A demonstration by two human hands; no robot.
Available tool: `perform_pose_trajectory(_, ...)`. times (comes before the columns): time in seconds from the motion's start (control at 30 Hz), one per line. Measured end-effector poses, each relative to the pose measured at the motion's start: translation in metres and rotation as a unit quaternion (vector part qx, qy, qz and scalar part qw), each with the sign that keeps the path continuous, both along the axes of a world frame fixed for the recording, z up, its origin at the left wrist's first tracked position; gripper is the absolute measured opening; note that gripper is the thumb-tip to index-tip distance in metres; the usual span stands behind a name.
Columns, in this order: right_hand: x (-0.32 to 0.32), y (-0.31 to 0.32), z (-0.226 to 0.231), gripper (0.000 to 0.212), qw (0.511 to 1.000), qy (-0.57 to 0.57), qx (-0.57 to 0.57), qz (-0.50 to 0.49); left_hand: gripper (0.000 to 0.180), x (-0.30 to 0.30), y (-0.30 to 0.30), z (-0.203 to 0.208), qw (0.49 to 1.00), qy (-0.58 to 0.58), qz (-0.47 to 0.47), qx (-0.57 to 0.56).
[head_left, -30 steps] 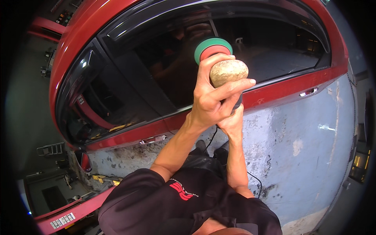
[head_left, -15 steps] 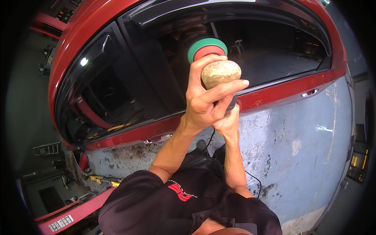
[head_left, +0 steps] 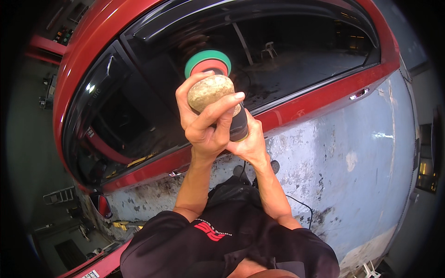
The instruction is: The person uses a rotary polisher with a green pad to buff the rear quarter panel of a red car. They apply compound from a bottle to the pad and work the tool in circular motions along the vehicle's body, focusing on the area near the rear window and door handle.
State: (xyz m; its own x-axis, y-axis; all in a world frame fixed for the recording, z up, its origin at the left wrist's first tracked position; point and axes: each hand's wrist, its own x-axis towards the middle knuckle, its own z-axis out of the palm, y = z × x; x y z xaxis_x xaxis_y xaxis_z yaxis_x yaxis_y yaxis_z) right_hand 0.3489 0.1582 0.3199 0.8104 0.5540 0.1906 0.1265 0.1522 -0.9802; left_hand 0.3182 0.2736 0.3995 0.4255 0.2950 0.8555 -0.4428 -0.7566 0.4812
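Observation:
A car polisher (head_left: 211, 94) with a worn, pale-mottled head is in both my hands. Its green foam pad (head_left: 196, 59), on a red backing, faces a dark side window (head_left: 301, 69) of a red car, and looks to be against the glass; the contact line is hidden. My left hand (head_left: 203, 124) is wrapped round the polisher's head, thumb and fingers on either side. Lower and to the right, my right hand (head_left: 251, 142) grips the black body; some of its fingers are hidden behind the tool.
A black cord (head_left: 311, 215) trails over the worn blue-grey floor (head_left: 352, 153) by my right side. The car's door handle (head_left: 359, 94) juts out at right, its side mirror (head_left: 100, 205) at lower left. A ladder (head_left: 59, 195) lies at the far left.
Both hands have carried the polisher left along the window, its pad still facing the glass. More of the black body shows now, and the whole view has shifted slightly.

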Motion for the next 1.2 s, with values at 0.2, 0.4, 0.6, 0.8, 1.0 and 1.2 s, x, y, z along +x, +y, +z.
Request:
perform_pose_trajectory(0.2, 0.016, -0.014, -0.001, 0.054, 1.0, 0.018, 0.011, -0.001, 0.028, 0.018, -0.013, 0.001, 1.0, 0.007, -0.014, -0.006)
perform_pose_trajectory(0.4, 0.042, -0.041, -0.005, 0.058, 0.999, 0.045, -0.003, -0.001, 0.031, 0.049, -0.039, -0.002, 0.999, 0.011, -0.042, -0.025)
perform_pose_trajectory(0.6, 0.068, -0.072, -0.023, 0.046, 0.999, 0.039, 0.012, -0.033, 0.037, 0.087, -0.072, -0.003, 0.996, 0.014, -0.083, -0.021)
perform_pose_trajectory(0.8, 0.085, -0.086, -0.031, 0.042, 0.993, 0.018, 0.043, -0.105, 0.034, 0.122, -0.093, -0.012, 0.995, 0.006, -0.101, -0.002)
perform_pose_trajectory(1.0, 0.074, -0.079, -0.028, 0.042, 0.995, 0.067, 0.0, -0.076, 0.033, 0.108, -0.08, -0.01, 0.995, 0.026, -0.09, 0.021)
perform_pose_trajectory(1.2, 0.049, -0.045, -0.009, 0.057, 0.997, 0.068, 0.039, -0.027, 0.03, 0.067, -0.049, 0.003, 0.998, 0.022, -0.06, 0.014)
